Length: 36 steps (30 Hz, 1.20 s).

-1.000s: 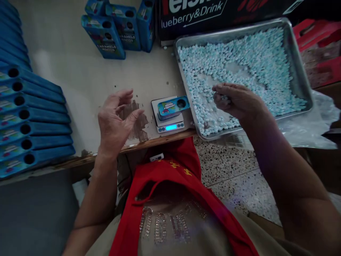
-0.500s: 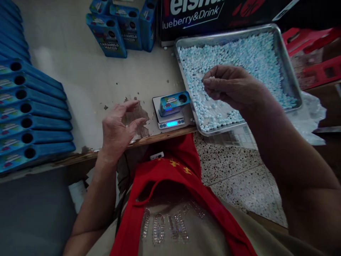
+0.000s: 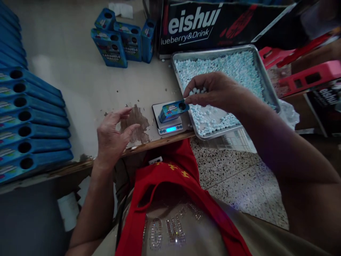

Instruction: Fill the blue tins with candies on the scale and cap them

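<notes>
A blue box [image 3: 173, 111] lettered "CARAMELO MACIZO" lies on its side on a small digital scale [image 3: 170, 130], whose display glows blue. My right hand [image 3: 213, 92] is over the box's round hole, thumb and index fingertips pinched close together on what looks like a small pale candy, mostly hidden by the fingers. Beneath and behind that hand, a metal tray [image 3: 266, 80] holds many small pale-blue and white candies [image 3: 229, 64]. To the left of the scale, my left hand [image 3: 113, 133] hovers by the table edge with fingers apart and nothing in them.
Blue boxes [image 3: 34, 131] are stacked at the left. Several more boxes [image 3: 113, 49] stand at the back. Behind the tray is a black carton [image 3: 191, 30]; red plastic pieces [image 3: 309, 78] lie to its right. The worn table [image 3: 80, 89] has a chipped wooden front edge.
My right hand has moved left from over the tray to the box's hole. My left hand stays open beside the scale. The view has shifted slightly.
</notes>
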Each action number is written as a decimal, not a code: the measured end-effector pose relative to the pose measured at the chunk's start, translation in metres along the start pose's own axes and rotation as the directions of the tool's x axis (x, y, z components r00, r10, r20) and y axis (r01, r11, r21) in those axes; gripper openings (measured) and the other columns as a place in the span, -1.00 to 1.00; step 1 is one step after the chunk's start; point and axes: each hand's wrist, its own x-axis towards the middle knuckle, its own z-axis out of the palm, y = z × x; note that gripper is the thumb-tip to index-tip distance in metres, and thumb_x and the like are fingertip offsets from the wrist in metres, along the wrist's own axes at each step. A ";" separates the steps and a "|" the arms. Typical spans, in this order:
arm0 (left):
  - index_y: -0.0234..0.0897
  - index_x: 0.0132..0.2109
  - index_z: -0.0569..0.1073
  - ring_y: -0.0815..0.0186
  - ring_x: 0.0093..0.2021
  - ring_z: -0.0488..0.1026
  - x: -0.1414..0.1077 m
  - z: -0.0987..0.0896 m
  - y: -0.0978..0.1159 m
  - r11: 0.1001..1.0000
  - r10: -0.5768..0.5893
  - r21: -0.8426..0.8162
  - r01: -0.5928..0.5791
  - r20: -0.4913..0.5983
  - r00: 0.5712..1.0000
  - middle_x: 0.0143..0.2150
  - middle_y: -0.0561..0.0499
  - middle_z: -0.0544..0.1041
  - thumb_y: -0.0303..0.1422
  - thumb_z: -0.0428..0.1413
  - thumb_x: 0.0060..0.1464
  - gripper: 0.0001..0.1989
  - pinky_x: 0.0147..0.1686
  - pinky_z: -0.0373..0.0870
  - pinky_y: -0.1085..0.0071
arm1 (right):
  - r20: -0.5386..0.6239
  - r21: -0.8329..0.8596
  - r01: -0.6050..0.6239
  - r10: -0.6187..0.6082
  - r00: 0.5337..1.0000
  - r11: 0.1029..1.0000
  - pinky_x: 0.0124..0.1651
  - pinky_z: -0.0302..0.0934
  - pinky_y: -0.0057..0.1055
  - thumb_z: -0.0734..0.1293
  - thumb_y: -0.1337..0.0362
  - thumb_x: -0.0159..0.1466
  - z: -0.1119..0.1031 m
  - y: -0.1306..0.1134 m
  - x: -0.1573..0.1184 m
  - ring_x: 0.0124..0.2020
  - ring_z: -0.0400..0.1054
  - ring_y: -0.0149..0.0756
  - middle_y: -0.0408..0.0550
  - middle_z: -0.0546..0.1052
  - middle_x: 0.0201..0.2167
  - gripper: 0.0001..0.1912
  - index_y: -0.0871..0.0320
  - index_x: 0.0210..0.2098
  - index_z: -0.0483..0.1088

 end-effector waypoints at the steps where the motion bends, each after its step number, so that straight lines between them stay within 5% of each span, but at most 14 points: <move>1: 0.01 0.30 0.67 0.04 0.08 0.76 -0.001 0.000 -0.002 1.000 -0.001 0.000 0.001 -0.004 1.000 0.16 -0.07 0.75 -0.19 0.52 0.27 -0.50 0.27 0.74 0.03 | -0.002 -0.016 -0.004 0.004 1.000 1.000 -0.48 -0.01 -0.37 0.70 0.33 0.29 0.001 0.001 0.001 -0.52 0.13 -0.42 -0.24 0.40 -0.57 -0.88 0.12 -0.27 0.72; 7: 0.00 0.30 0.66 0.05 0.07 0.75 -0.006 -0.001 -0.008 0.996 -0.079 -0.032 0.079 0.005 0.997 0.17 -0.07 0.74 -0.15 0.52 0.24 -0.47 0.26 0.75 0.03 | -0.014 -0.012 -0.056 0.056 0.998 0.998 -0.35 0.09 -0.33 0.79 0.36 0.09 0.012 0.014 0.002 -0.41 0.25 -0.35 -0.22 0.47 -0.50 -0.73 0.10 -0.27 0.76; 11: -0.03 0.32 0.65 0.06 0.08 0.74 -0.007 0.003 -0.007 0.993 -0.116 -0.033 0.117 0.025 0.993 0.20 -0.08 0.73 -0.16 0.50 0.24 -0.46 0.25 0.74 0.03 | -0.050 0.215 -0.101 0.114 0.992 0.971 -0.35 0.23 -0.35 0.73 0.26 0.25 0.015 0.023 -0.002 -0.39 0.35 -0.33 -0.18 0.48 -0.47 -0.83 0.09 -0.24 0.74; 14: -0.01 0.31 0.65 0.05 0.11 0.73 -0.005 0.005 -0.004 0.994 -0.102 -0.029 0.103 0.040 0.994 0.20 -0.10 0.72 -0.13 0.50 0.27 -0.48 0.25 0.74 0.06 | -0.080 0.455 -0.168 0.228 0.970 0.875 -0.40 0.31 -0.44 0.61 0.35 0.37 0.013 0.026 -0.007 -0.44 0.34 -0.39 -0.17 0.47 -0.46 -0.95 0.12 -0.19 0.72; 19: 0.01 0.33 0.65 0.02 0.19 0.70 -0.002 0.008 0.005 0.996 -0.089 -0.005 0.090 0.071 0.994 0.22 -0.09 0.71 -0.12 0.50 0.28 -0.47 0.26 0.72 0.06 | -0.090 0.659 -0.252 0.408 0.909 0.708 -0.41 0.41 -0.61 0.40 0.62 0.31 0.006 0.026 -0.015 -0.43 0.45 -0.47 -0.06 0.62 -0.33 -0.69 0.21 -0.11 0.71; 25: 0.03 0.36 0.61 0.01 0.27 0.69 -0.004 0.019 0.013 0.994 -0.102 -0.026 0.104 0.086 0.991 0.30 -0.08 0.68 -0.16 0.52 0.24 -0.40 0.42 0.66 0.01 | -0.050 0.534 -0.199 0.266 0.963 0.822 -0.54 0.21 -0.53 0.57 0.38 0.42 -0.001 0.026 -0.020 -0.53 0.31 -0.47 -0.08 0.60 -0.41 -0.95 0.16 -0.18 0.65; 36: -0.06 0.32 0.65 -0.06 0.33 0.67 -0.009 0.021 0.005 0.990 -0.111 -0.070 0.120 0.116 0.987 0.31 -0.12 0.68 -0.07 0.49 0.30 -0.46 0.43 0.64 -0.11 | 0.189 0.377 -0.116 0.046 0.981 0.919 -0.53 -0.02 -0.47 0.65 0.13 0.45 0.010 0.023 -0.002 -0.54 0.18 -0.49 -0.22 0.41 -0.51 -0.73 0.19 -0.19 0.64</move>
